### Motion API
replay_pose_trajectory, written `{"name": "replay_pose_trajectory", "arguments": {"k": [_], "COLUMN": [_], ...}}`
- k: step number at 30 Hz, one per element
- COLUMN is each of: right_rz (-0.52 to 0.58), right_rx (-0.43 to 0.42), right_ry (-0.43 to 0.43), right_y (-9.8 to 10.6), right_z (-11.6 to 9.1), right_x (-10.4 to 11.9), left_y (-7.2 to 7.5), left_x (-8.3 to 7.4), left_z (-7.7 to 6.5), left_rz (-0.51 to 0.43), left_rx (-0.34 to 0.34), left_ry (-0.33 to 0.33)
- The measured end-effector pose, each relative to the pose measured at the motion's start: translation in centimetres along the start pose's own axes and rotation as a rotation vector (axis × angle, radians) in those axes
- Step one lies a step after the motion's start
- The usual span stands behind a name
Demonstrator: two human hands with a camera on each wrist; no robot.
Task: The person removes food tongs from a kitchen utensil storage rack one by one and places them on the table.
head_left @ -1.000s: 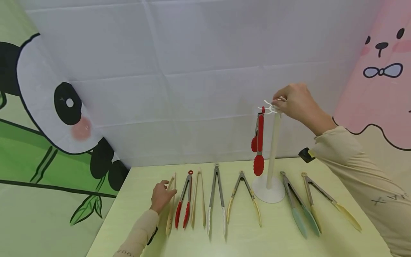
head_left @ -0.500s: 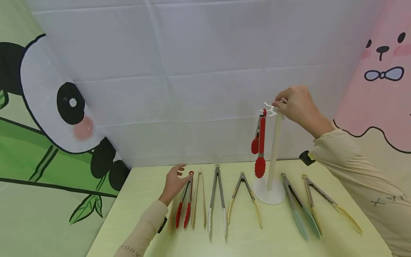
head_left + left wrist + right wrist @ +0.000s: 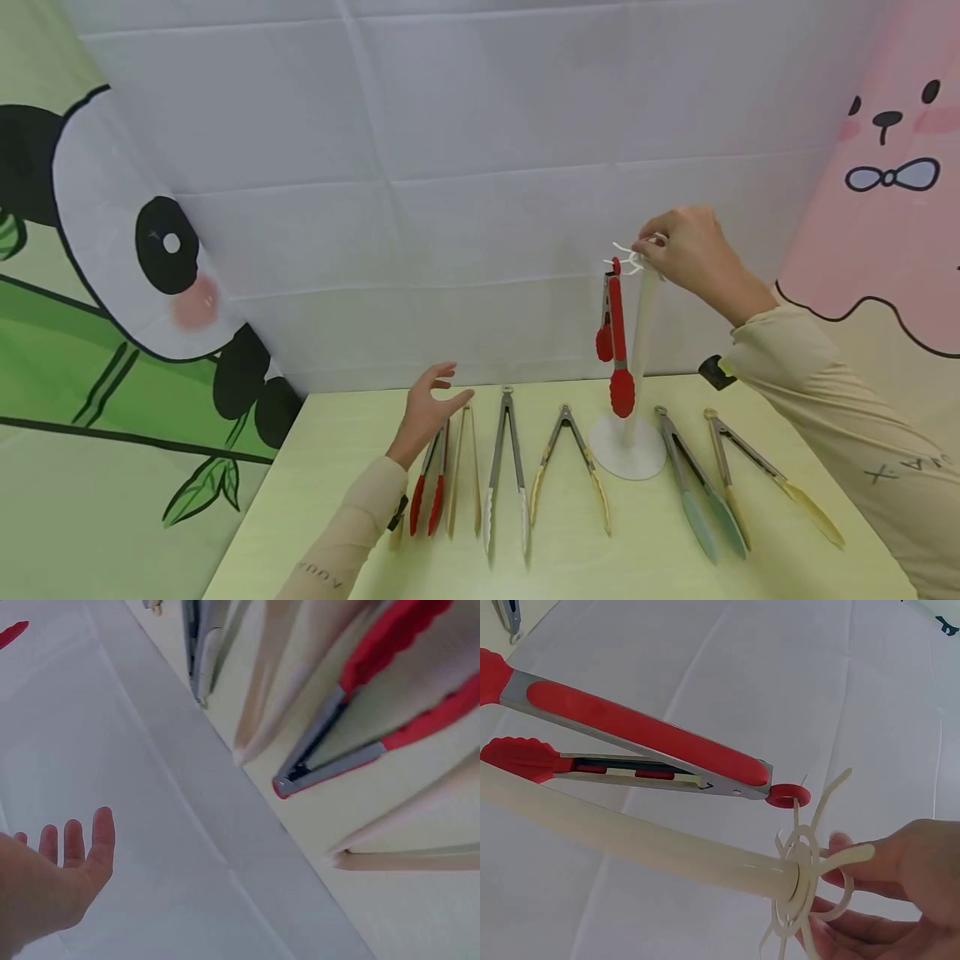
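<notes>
My right hand (image 3: 693,250) pinches the ring (image 3: 845,896) at the top of a white hook stand (image 3: 642,333), thumb and fingers curled at it. From one of the stand's hooks hangs a pair of red-and-steel tongs (image 3: 645,731) by its red loop, heads down. My left hand (image 3: 423,417) hovers with fingers spread and nothing in it, over the heads of red-tipped tongs (image 3: 437,504) and near slim wooden tongs (image 3: 452,492). Its forearm hides most of the leftmost wooden tongs, which show in the left wrist view as wooden tongs (image 3: 412,861).
Along the table (image 3: 262,533) lie white-tipped tongs (image 3: 492,492), yellow-tipped tongs (image 3: 597,483), green-tipped tongs (image 3: 697,517) and another yellow-tipped pair (image 3: 813,512), legs spread. The stand's round base (image 3: 611,454) sits between them. A white cloth wall (image 3: 480,208) rises behind the table.
My left hand has left the leftmost wooden tongs and moved right and up past the red-tipped pair. The hanging red tongs have swung slightly right. My right hand stays at the ring.
</notes>
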State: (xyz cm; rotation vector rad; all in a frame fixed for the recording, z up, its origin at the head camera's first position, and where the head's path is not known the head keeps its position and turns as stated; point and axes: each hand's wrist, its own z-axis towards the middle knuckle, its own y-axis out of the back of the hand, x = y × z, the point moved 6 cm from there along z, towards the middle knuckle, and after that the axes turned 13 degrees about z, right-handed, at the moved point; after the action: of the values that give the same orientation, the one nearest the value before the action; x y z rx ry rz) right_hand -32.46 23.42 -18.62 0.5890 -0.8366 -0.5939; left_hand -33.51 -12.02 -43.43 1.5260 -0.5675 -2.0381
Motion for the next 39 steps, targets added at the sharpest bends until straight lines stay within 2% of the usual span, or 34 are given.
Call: {"name": "replay_pose_trajectory", "arguments": {"k": [2, 8, 10, 16, 21, 31, 35, 39], "right_rz": [-0.005, 0.009, 0.014, 0.002, -0.001, -0.01, -0.003, -0.004], "right_rx": [0.004, 0.008, 0.011, 0.019, 0.019, 0.007, 0.012, 0.018], "right_ry": [-0.004, -0.038, -0.048, -0.037, -0.023, 0.028, 0.025, 0.027], "right_y": [0.0, 0.0, 0.0, 0.1, 0.2, 0.5, 0.5, 0.5], "right_z": [-0.1, -0.4, -0.6, -1.0, -1.3, -1.8, -1.8, -1.7], "right_x": [0.0, 0.0, -0.1, -0.2, -0.3, -0.3, -0.3, -0.2], "left_y": [-0.3, -0.2, -0.4, -2.7, -3.8, -4.6, -5.4, -5.1], "left_x": [-0.9, -5.5, -6.6, -7.4, -8.7, -12.1, -12.4, -14.4], "left_z": [0.0, -0.7, -0.7, 0.4, 0.9, 0.6, 1.0, 0.5], "left_rz": [-0.007, -0.099, -0.125, -0.138, -0.153, -0.189, -0.208, -0.226], "left_rx": [-0.008, -0.02, -0.025, -0.022, -0.018, -0.008, -0.004, 0.022], "left_ry": [-0.02, -0.075, -0.087, -0.121, -0.139, -0.19, -0.217, -0.238]}}
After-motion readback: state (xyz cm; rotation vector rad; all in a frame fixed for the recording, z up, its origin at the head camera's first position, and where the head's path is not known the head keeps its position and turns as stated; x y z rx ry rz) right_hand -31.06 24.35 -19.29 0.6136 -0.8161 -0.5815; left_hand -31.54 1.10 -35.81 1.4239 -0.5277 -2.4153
